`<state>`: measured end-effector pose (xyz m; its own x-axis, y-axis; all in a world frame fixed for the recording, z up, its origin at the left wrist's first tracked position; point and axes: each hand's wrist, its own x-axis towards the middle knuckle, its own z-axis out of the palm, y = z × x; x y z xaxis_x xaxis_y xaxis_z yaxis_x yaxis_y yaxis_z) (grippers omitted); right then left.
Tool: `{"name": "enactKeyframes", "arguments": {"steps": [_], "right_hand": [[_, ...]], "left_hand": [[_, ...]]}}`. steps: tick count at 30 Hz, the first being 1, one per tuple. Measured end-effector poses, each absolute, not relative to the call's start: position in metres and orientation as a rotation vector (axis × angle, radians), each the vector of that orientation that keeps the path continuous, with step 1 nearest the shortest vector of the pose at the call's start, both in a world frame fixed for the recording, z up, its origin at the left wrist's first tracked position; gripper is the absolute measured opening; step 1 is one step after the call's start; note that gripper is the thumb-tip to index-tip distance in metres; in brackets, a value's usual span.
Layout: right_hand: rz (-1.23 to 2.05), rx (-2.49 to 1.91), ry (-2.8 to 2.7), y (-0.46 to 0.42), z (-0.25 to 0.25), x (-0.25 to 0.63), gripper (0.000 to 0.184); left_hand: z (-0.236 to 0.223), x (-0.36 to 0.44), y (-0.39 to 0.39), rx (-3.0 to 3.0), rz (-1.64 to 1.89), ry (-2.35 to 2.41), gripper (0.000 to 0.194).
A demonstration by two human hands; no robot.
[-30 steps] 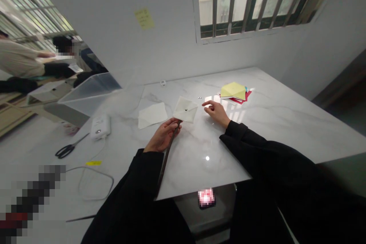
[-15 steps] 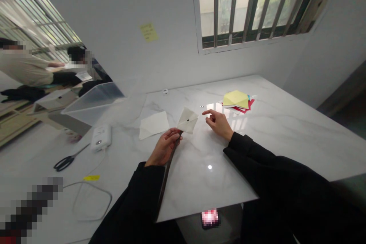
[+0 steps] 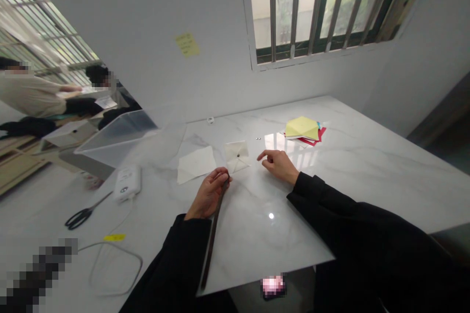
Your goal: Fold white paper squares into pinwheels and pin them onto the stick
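Note:
My left hand point(image 3: 210, 192) is closed round the upper part of a dark brown stick point(image 3: 216, 227), which runs down toward the table's front edge. At the stick's top is a white paper pinwheel point(image 3: 232, 157) with a small dark pin at its middle. My right hand point(image 3: 279, 166) is just right of the pinwheel, apart from it. Its index finger points toward the paper, the other fingers are curled, and nothing shows in it. A folded white sheet point(image 3: 198, 164) lies left of the pinwheel.
Beyond my right hand lies a pile of yellow, white and red papers point(image 3: 301, 128), with tiny bits point(image 3: 258, 139) nearby. At left are scissors point(image 3: 79, 217), a white power strip point(image 3: 128, 182), a cable and a clear plastic bin point(image 3: 117, 129). Two people sit farther off.
The pinwheel has turned on its pin, so its corners point differently. My right hand has dropped slightly and its index finger is more bent. The view has shifted a little.

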<state>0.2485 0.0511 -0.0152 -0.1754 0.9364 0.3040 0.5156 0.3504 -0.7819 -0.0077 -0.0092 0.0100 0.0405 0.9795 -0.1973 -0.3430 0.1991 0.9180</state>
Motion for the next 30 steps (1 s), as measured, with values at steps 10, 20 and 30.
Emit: {"name": "enactKeyframes", "arguments": {"steps": [10,20,30], "right_hand": [[1.153,-0.978,-1.992,0.037,-0.007,0.237,0.025],[0.971,-1.184,-1.819,0.044,-0.009,0.245,0.064],[0.863,-1.267,-1.88,0.045,-0.008,0.243,0.017]], "left_hand": [[0.008,-0.008,-0.007,0.805,1.235,1.041,0.04],[0.012,-0.004,-0.009,0.828,1.195,1.036,0.043],[0.011,-0.004,-0.007,0.823,1.213,1.043,0.044]]}}
